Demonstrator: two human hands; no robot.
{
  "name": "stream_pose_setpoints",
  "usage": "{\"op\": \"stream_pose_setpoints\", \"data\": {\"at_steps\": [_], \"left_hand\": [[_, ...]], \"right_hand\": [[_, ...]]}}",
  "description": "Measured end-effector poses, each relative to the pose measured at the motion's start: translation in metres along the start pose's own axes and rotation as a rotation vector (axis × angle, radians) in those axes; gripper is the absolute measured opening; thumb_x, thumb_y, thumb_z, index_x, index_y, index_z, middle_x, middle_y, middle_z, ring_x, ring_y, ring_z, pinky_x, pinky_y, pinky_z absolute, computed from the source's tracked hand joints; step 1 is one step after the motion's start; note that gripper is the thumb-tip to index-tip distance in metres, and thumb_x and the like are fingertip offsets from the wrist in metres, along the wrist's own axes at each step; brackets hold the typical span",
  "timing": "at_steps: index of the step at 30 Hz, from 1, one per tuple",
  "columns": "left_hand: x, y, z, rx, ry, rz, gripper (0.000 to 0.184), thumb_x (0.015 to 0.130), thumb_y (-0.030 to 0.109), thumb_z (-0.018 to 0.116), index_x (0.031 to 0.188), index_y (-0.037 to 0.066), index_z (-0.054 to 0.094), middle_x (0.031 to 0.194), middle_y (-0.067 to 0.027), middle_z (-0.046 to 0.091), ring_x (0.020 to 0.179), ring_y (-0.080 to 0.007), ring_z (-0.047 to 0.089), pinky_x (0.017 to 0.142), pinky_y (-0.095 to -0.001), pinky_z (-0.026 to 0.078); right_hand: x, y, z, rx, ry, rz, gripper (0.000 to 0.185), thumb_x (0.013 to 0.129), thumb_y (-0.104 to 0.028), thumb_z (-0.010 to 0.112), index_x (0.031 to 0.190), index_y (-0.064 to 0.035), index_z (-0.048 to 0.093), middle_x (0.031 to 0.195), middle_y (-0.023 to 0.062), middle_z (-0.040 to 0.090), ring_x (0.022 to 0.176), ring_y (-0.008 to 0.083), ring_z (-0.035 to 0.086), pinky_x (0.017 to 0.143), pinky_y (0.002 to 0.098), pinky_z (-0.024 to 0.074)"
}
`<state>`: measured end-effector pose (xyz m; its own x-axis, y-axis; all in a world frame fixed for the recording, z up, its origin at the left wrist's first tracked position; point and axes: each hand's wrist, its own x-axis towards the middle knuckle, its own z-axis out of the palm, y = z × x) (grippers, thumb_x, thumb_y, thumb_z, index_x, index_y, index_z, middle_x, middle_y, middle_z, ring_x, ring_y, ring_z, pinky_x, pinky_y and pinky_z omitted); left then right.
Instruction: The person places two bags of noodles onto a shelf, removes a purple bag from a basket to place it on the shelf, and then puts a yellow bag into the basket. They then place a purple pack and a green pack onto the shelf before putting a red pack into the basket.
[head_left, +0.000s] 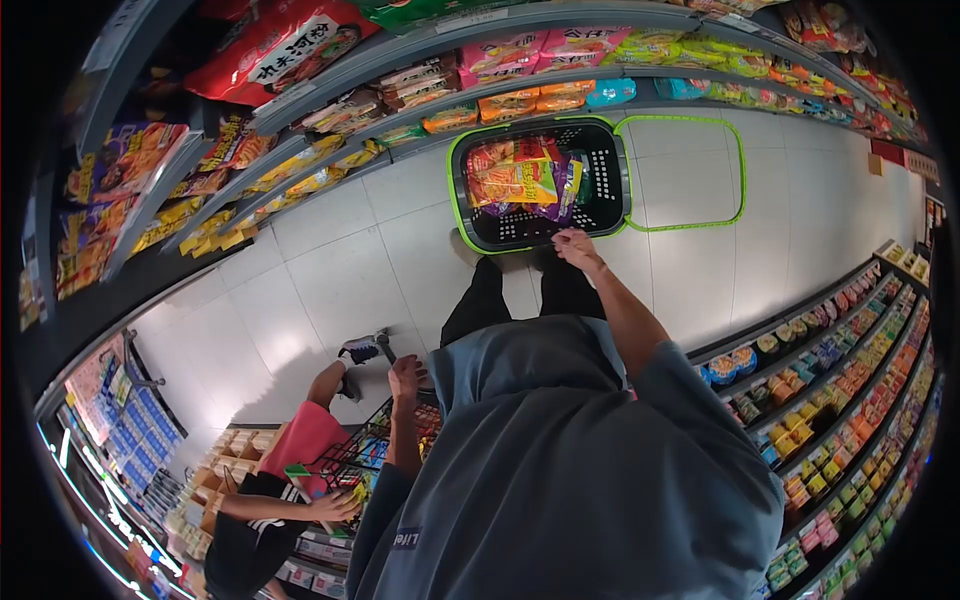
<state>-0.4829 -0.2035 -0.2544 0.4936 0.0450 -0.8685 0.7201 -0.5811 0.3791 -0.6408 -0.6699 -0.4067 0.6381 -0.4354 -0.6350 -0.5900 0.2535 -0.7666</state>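
Pale tiles are covering the floor, and the wide shelf unit is running along its far edge and round to the left, carrying rows of bright packets. A second rack is standing along the floor's right edge, holding cups and small packs. Near the left side, another person, in a dark top and a pink garment, is bending beside a black wire trolley that is carrying colourful goods.

The black basket is resting on the floor before the wearer's legs, its rim edged in lime green, with a lime loop handle lying out beyond its right edge. Inside, packets are piling up towards the left edge: a red packet is lying near the far left corner, a yellow packet is lying over the middle of the pile, and a purple packet is showing nearer the basket's near edge.

The right hand is hovering at the basket's near edge, towards the right corner, its fingers curling inwards; I cannot tell whether they are touching the rim. The left hand is hanging just beside the trolley's far edge; I cannot tell whether it is gripping anything. The other person's hand is touching a small yellow pack at the trolley's side.
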Motion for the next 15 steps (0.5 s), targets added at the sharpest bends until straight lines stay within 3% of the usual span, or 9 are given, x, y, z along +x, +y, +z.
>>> {"op": "stream_pose_setpoints", "data": {"at_steps": [1,5,7,8,9,11,13,14,15], "left_hand": [[0.000,0.004,-0.005,0.009,-0.014,-0.008,0.032,0.092,0.024,0.053,0.113,0.000,0.060,0.093,-0.0119,0.066,0.072,-0.0213,0.067,0.059,-0.0300,0.054],[0.003,0.004,-0.011,0.091,-0.006,-0.050,0.033,0.092,0.024,0.053,0.109,-0.001,0.063,0.091,-0.0119,0.068,0.074,-0.0189,0.067,0.061,-0.0296,0.053],[-0.001,0.000,-0.006,0.369,0.021,0.136,0.035,0.090,0.028,0.054,0.104,-0.001,0.067,0.090,-0.0147,0.070,0.081,-0.0243,0.068,0.070,-0.0346,0.052],[-0.011,0.011,0.003,0.545,0.047,0.264,0.035,0.089,0.030,0.054,0.102,0.001,0.068,0.090,-0.0159,0.070,0.084,-0.0269,0.068,0.074,-0.0361,0.051],[-0.017,0.008,0.009,0.551,0.053,0.248,0.035,0.088,0.031,0.054,0.101,0.002,0.069,0.091,-0.0171,0.069,0.088,-0.0292,0.067,0.077,-0.0372,0.050],[-0.042,0.043,0.025,0.645,-0.017,0.185,0.033,0.089,0.032,0.053,0.101,0.005,0.069,0.094,-0.0184,0.068,0.096,-0.0329,0.065,0.083,-0.0391,0.049],[-0.044,0.026,0.027,0.671,0.051,0.265,0.035,0.091,0.034,0.052,0.102,0.005,0.067,0.095,-0.0175,0.067,0.095,-0.0321,0.065,0.082,-0.0396,0.049],[-0.044,0.021,0.026,0.657,0.025,0.228,0.034,0.092,0.033,0.052,0.101,0.005,0.067,0.095,-0.0170,0.067,0.094,-0.0309,0.065,0.081,-0.0394,0.049],[-0.054,0.024,0.029,0.564,0.065,0.229,0.031,0.091,0.031,0.053,0.102,0.005,0.067,0.094,-0.0166,0.067,0.093,-0.0305,0.065,0.081,-0.0396,0.050]], "right_hand": [[-0.002,-0.014,0.015,0.148,0.007,0.067,0.013,0.085,-0.013,0.058,0.088,-0.0063,0.068,0.075,0.0032,0.065,0.065,0.0141,0.064,0.058,0.0275,0.0527],[0.042,-0.037,0.054,0.030,0.053,0.341,0.012,0.087,-0.015,0.062,0.094,-0.0072,0.067,0.078,0.0018,0.066,0.064,0.0122,0.063,0.058,0.0280,0.0541],[0.073,-0.038,0.062,0.111,0.026,0.400,0.030,0.094,-0.041,0.051,0.102,-0.0148,0.064,0.080,0.0001,0.065,0.064,0.0107,0.061,0.056,0.0270,0.0488],[0.092,-0.040,0.065,0.123,0.046,0.434,0.036,0.093,-0.047,0.051,0.100,-0.0139,0.064,0.081,0.0000,0.065,0.065,0.0113,0.061,0.058,0.0279,0.0496],[0.110,-0.036,0.066,0.194,0.054,0.403,0.044,0.091,-0.055,0.052,0.098,-0.0128,0.063,0.081,0.0016,0.065,0.064,0.0124,0.061,0.058,0.0290,0.0495],[0.148,-0.038,0.071,0.319,0.162,0.493,0.053,0.087,-0.062,0.053,0.097,-0.0111,0.061,0.081,0.0043,0.066,0.062,0.0146,0.061,0.056,0.0297,0.0489],[0.181,-0.030,0.072,0.531,0.206,0.528,0.065,0.079,-0.070,0.057,0.096,-0.0079,0.057,0.076,0.0077,0.064,0.056,0.0180,0.059,0.054,0.0321,0.0479],[0.247,0.051,0.074,0.614,0.214,0.614,0.067,0.077,-0.071,0.059,0.096,-0.0062,0.056,0.076,0.0099,0.064,0.055,0.0195,0.059,0.050,0.0327,0.0475],[0.233,0.005,0.077,0.597,0.273,0.653,0.067,0.078,-0.069,0.060,0.096,-0.0050,0.055,0.078,0.0115,0.064,0.055,0.0214,0.059,0.047,0.0324,0.0474]]}}
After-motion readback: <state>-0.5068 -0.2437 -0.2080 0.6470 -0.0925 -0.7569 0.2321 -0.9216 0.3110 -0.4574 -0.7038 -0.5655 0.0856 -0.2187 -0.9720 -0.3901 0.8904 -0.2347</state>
